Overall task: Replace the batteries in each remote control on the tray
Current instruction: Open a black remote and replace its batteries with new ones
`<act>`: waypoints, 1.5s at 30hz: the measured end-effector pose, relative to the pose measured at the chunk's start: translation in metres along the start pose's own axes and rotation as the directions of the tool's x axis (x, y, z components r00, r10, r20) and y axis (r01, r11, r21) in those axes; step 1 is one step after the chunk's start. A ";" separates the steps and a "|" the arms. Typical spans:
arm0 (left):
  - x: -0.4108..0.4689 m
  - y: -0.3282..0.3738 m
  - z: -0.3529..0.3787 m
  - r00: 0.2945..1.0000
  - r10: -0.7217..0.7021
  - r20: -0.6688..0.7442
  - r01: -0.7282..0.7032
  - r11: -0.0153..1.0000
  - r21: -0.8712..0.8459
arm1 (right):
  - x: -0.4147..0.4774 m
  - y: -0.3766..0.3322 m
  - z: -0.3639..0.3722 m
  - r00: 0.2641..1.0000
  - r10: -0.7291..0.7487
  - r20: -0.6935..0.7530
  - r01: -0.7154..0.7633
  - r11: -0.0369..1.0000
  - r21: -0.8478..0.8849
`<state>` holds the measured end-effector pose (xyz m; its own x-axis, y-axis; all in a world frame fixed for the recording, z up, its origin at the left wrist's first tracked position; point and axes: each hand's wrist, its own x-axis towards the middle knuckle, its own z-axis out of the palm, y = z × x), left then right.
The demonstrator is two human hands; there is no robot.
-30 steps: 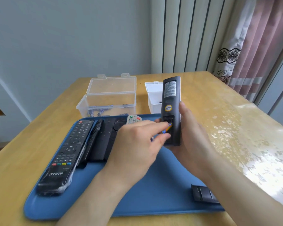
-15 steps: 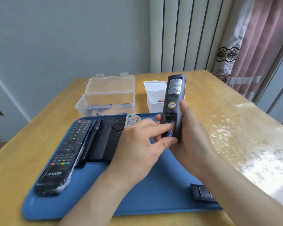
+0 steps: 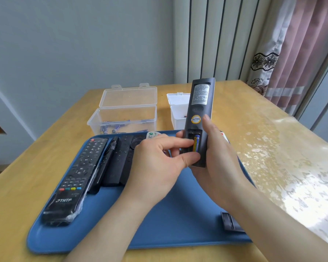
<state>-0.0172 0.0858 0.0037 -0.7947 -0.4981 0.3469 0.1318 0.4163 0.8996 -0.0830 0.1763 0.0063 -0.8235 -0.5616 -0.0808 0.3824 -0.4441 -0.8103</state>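
Observation:
My right hand (image 3: 216, 157) grips a dark grey remote (image 3: 200, 103) upright, back side toward me, above the blue tray (image 3: 169, 224). Its battery compartment is uncovered and a blue and gold battery (image 3: 197, 143) lies in the right slot. My left hand (image 3: 159, 163) pinches that battery between forefinger and thumb. The left slot looks dark. The remote's black battery cover (image 3: 230, 222) lies on the tray's near right corner. Several other remotes lie at the tray's left, among them a long black one in plastic wrap (image 3: 78, 178) and a white one (image 3: 152, 134) partly hidden behind my left hand.
A clear lidded box (image 3: 125, 114) holding several blue batteries stands open behind the tray. A small white box (image 3: 178, 112) sits to its right, behind the held remote. The wooden table (image 3: 273, 148) has a glossy cover. Curtains (image 3: 301, 44) hang at the back right.
The remote has tilted more upright and risen a little. The battery, held at an angle at the compartment a second ago, now lies along the right slot under my left fingers.

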 end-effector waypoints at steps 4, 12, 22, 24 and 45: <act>0.000 0.005 -0.002 0.999 -0.038 -0.039 0.037 0.999 -0.024 | 0.000 0.001 0.002 0.998 -0.024 0.050 0.025 0.999 -0.027; 0.003 -0.001 -0.005 0.999 0.050 0.012 -0.051 0.993 0.108 | 0.000 -0.005 -0.001 0.986 0.000 0.164 0.021 0.992 -0.121; 0.005 0.002 -0.013 0.929 -0.280 0.244 0.370 0.653 -0.661 | 0.005 -0.007 -0.005 0.996 0.024 0.087 -0.025 1.000 0.014; 0.007 -0.003 -0.017 0.899 -0.314 0.306 0.427 0.466 -0.775 | 0.007 -0.008 -0.006 0.998 0.038 0.058 -0.041 0.998 0.047; 0.007 0.002 -0.015 0.967 -0.231 0.106 0.245 0.732 -0.636 | 0.004 -0.006 -0.006 0.982 0.107 0.153 -0.107 0.994 -0.008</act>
<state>-0.0141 0.0720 0.0123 -0.8620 -0.4969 0.0998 0.2789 -0.3007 0.9120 -0.0909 0.1809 0.0076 -0.7037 -0.7062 -0.0776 0.4651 -0.3753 -0.8018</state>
